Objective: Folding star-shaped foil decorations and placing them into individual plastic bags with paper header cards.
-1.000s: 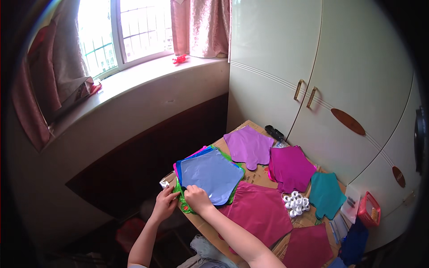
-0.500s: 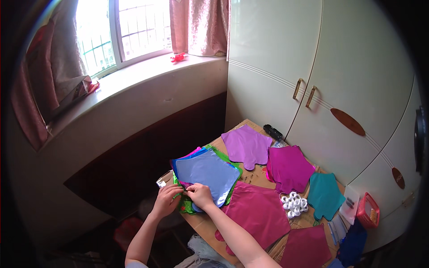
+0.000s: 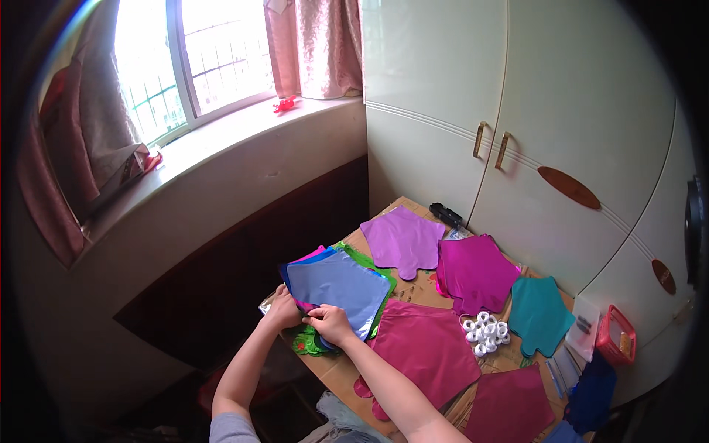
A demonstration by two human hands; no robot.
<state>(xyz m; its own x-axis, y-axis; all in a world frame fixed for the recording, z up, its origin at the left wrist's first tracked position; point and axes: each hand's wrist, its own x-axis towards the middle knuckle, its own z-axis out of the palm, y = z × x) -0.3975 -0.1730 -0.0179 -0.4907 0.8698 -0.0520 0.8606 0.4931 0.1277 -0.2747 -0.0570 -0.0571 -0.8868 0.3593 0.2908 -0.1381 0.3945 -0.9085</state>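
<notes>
A stack of flat, shiny, five-sided pieces (image 3: 336, 284), like uninflated foil balloons, lies at the table's left edge. Its top piece is grey-blue; blue, pink and green edges stick out beneath. My right hand (image 3: 330, 323) is closed in a pinch at the stack's lower left edge, where a dark purple bit shows by the fingertips. Close beside it, my left hand (image 3: 282, 308) rests against the stack's left corner, its fingers partly hidden, so what they hold cannot be made out. Under my right forearm lies a crimson piece (image 3: 425, 354) of similar shape.
Lilac (image 3: 405, 240), magenta (image 3: 478, 273), teal (image 3: 541, 314) and maroon (image 3: 509, 406) pieces lie across the cardboard-covered table. Several small white ribbon rolls (image 3: 485, 334) sit among them. A red basket (image 3: 615, 336) stands at the right, and a white wardrobe (image 3: 443, 162) behind.
My left hand has turned and shifted up along the stack's left edge. My right hand stays pinched at nearly the same spot. The whole view has swung slightly.
</notes>
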